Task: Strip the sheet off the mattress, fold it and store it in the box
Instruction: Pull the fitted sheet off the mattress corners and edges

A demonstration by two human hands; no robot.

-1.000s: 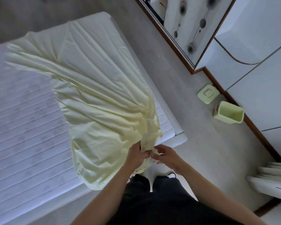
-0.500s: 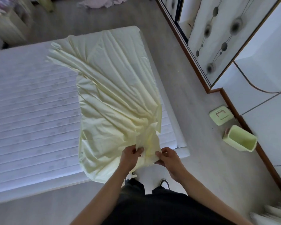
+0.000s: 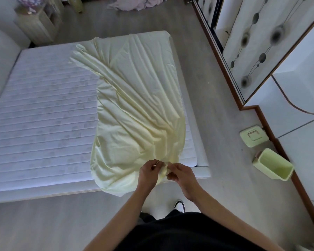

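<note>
Pale yellow fabric, one single sheet (image 3: 134,113), lies loose and creased over the right half of one white quilted mattress (image 3: 40,113), reaching from the far right corner down to the near edge, where it bunches together near the near right corner. Two bare hands meet at that bunch. The left hand (image 3: 149,173) has its fingers curled round the gathered cloth, and the right hand (image 3: 179,173), almost touching it, pinches the same gathered edge between thumb and fingers. The left half of the mattress is bare, showing its stitched stripes. On the grey floor to the right of the bed, against the wardrobe, stands one light green box (image 3: 273,164), open at the top; nothing can be seen inside it. Just beyond the box, one matching green lid (image 3: 253,135) lies flat on the floor, apart from it. One shoe tip (image 3: 179,205) shows below the hands, above the person's dark clothing.
</note>
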